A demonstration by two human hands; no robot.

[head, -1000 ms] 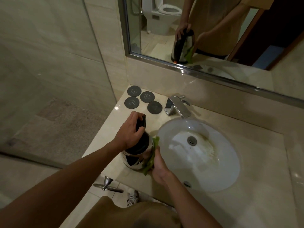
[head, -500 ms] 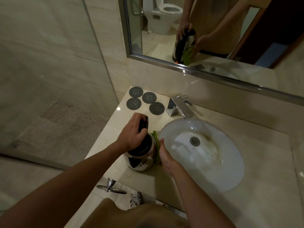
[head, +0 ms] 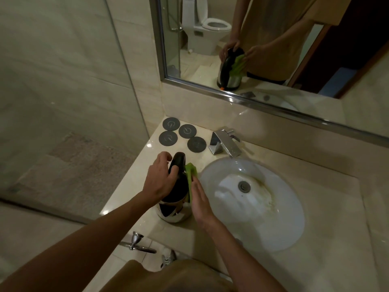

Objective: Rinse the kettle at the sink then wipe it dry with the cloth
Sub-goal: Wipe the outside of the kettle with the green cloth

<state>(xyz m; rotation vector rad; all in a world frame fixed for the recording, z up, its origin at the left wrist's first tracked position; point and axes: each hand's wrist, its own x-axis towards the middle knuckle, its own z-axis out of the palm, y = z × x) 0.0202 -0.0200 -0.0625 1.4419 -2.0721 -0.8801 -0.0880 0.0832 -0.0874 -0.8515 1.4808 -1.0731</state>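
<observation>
A steel kettle [head: 175,211] with a black lid and handle stands upright on the beige counter [head: 134,184], just left of the white sink basin [head: 263,224]. My left hand [head: 161,180] grips the black handle from above. My right hand [head: 199,199] presses a green cloth [head: 190,173] flat against the kettle's right side, fingers stretched along it. The cloth reaches up past the lid's edge. The mirror shows the same hold from the front.
Several round dark coasters [head: 182,134] lie at the counter's back left. A chrome faucet [head: 225,144] stands behind the basin. A framed mirror [head: 273,49] hangs above, a glass shower panel [head: 63,102] stands on the left, and a towel bar [head: 136,243] juts out below the counter's front edge.
My right hand has slid the green cloth upward along the kettle's right side, from near its base to near the lid. My left hand has stayed on the handle.
</observation>
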